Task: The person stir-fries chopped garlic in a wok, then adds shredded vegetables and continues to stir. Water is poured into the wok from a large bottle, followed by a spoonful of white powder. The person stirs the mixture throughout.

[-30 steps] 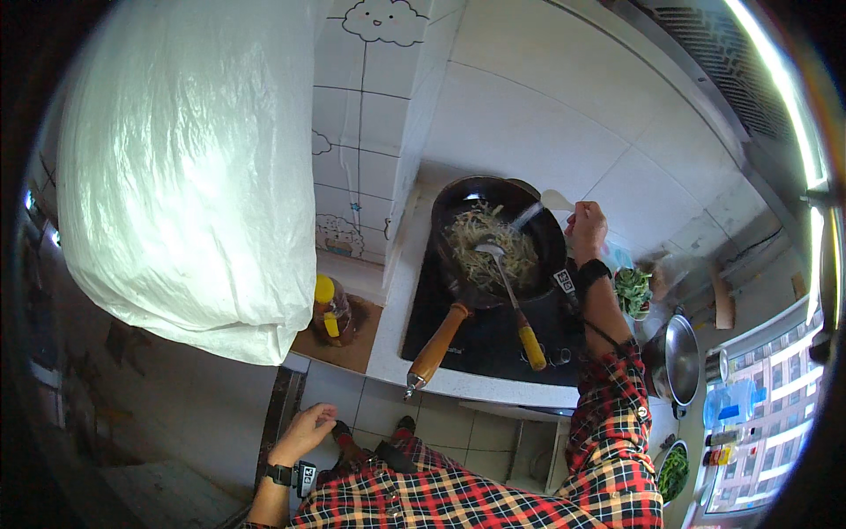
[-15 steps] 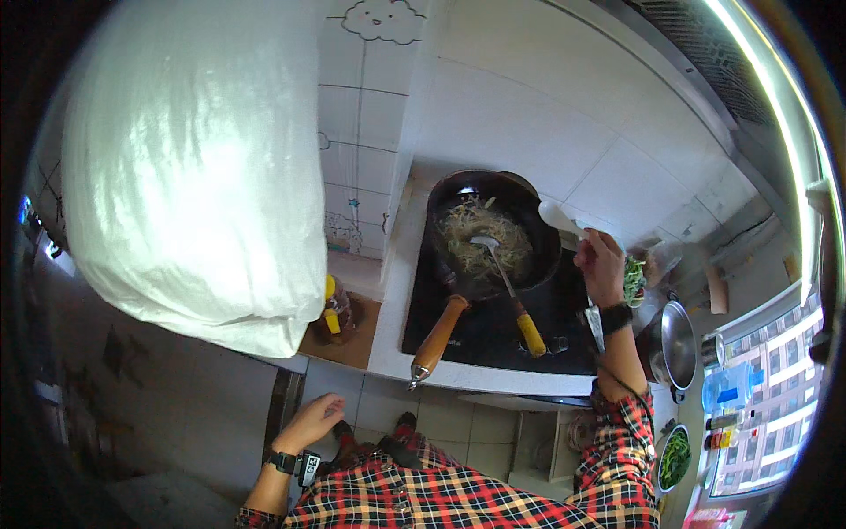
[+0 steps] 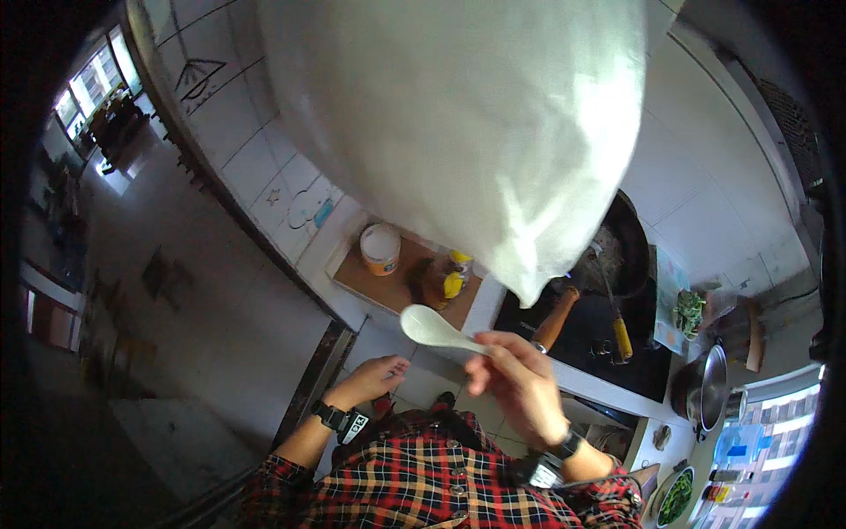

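In front of my body, my right hand (image 3: 520, 379) is closed on the handle of a white soup spoon (image 3: 430, 328), its bowl pointing left. My left hand (image 3: 377, 377) hangs lower and to the left, fingers loosely stretched, holding nothing. Beyond the spoon lies a brown board (image 3: 352, 264) with a white tub (image 3: 381, 247) and a jar with yellow caps (image 3: 455, 280). To the right, a dark wok (image 3: 630, 238) with a wooden handle (image 3: 557, 319) rests on the black cooktop (image 3: 582, 353). A yellow-handled spatula (image 3: 622, 339) leans in it.
A large white cloth-like hanging thing (image 3: 476, 115) blocks the upper middle and covers part of the wok. Right of the cooktop are leafy greens (image 3: 687, 313), a metal pot (image 3: 705, 388) and a bowl of green vegetables (image 3: 677, 495). A tiled wall edge (image 3: 238, 220) runs at left.
My right hand has carried the white spoon from beside the wok leftward and back towards my body. The view has swung left, so the white hanging thing now covers part of the wok.
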Tool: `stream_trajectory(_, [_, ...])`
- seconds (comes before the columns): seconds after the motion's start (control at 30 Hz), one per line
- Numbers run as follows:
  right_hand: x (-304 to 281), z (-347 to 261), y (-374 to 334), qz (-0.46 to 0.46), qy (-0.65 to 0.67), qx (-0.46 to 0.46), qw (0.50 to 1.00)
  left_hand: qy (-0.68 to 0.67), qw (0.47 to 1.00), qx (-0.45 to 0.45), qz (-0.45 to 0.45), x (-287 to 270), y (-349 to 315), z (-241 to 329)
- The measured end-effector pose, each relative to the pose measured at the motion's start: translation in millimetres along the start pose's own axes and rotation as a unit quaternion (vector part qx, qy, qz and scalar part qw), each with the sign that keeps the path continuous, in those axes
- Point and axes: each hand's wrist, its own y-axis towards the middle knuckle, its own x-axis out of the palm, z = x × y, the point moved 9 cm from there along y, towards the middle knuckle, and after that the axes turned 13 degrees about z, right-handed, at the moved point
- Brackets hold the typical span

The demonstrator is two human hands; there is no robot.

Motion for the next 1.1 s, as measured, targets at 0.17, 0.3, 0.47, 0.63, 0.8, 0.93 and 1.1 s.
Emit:
stream_trajectory(0.17, [49, 56, 95, 0.045, -0.043, -0.109, 0.992, -0.003, 0.998, -0.062, 0.032, -31, -28, -38])
stream_trajectory(0.3, [75, 81, 167, 0.107, -0.152, -0.223, 0.957, -0.014, 0.991, -0.112, 0.066, -60, -54, -55])
stream_trajectory(0.47, [94, 95, 238, 0.184, -0.390, -0.301, 0.851, -0.060, 0.981, -0.141, 0.115, -89, -79, -68])
stream_trajectory(0.63, [102, 112, 267, 0.172, -0.477, -0.349, 0.788, -0.037, 0.981, -0.162, 0.101, -96, -83, -78])
stream_trajectory(0.8, [94, 97, 222, 0.198, -0.422, -0.421, 0.778, -0.017, 0.987, -0.143, 0.071, -103, -56, -69])
stream_trajectory(0.93, [90, 91, 155, 0.168, -0.403, -0.481, 0.760, -0.003, 0.991, -0.092, 0.097, -118, -30, -33])
stream_trajectory(1.1, [45, 130, 75, -0.077, -0.510, -0.391, 0.762, 0.023, 0.990, 0.029, 0.137, -150, -7, 63])
